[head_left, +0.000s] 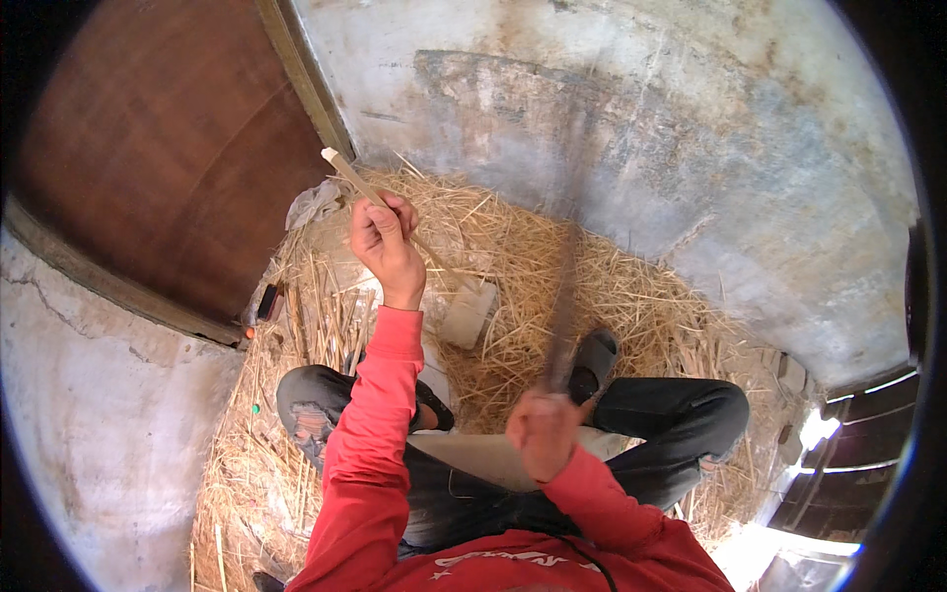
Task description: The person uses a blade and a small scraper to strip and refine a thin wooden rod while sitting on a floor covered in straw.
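My left hand (pixel 387 247) is closed round a pale wooden stick (pixel 352 176), which slants from its blunt upper end down to the right. The stick's lower end comes close to a pale, squarish block (pixel 469 314) on the ground. My right hand (pixel 546 434), in front of my lap, is wrapped round the lower end of a long, dark, machete-like blade (pixel 566 306). The blade points up and away and is smeared by motion, so its exact shape and edge cannot be made out. A gap separates blade and stick.
Straw and shavings (pixel 631 286) cover the floor. Several split sticks (pixel 321 321) lie at the left, near a brown door panel (pixel 168 148). A stained wall (pixel 750 178) rises ahead. My bent legs (pixel 671 414) flank the work area, and a pale cloth (pixel 473 457) lies between them.
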Motion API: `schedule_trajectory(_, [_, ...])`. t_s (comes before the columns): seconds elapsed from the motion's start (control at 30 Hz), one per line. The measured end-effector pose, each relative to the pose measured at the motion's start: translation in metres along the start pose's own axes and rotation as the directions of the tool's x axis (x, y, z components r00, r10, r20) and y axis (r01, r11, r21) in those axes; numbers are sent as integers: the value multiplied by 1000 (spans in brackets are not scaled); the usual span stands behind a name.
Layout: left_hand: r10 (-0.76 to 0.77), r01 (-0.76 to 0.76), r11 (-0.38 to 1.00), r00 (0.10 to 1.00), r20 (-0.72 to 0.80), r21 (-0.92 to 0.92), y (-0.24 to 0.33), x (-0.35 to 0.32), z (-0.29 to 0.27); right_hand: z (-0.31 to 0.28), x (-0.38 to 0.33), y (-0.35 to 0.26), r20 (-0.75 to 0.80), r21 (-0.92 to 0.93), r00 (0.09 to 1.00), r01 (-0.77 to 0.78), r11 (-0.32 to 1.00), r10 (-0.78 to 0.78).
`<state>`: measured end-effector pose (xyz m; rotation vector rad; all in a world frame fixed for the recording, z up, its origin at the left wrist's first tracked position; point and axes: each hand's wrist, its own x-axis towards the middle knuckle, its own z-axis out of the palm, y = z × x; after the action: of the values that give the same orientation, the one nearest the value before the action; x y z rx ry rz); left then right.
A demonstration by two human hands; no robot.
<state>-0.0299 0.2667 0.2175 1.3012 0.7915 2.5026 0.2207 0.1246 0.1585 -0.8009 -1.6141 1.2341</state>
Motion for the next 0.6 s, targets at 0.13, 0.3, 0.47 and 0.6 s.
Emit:
schedule_trajectory(0.13, [15,-20,997,998,-61,-69,-1,-4,-10,6,-24,31,237,251,625,-779,575,743])
schedule_trajectory(0.3, [3,-5,1000,999,40,28,35,4,0,-7,-7,-15,185,394,717,-680,618,672])
schedule_trajectory(0.47, [-17,15,998,1000,23,62,9,-10,-3,-10,12,-53,86,477,930,-354,805,358])
schedule_trajectory(0.6, [-26,32,995,997,-67,94,-13,-26,-18,8,-4,-35,100,445,967,-254,859,235])
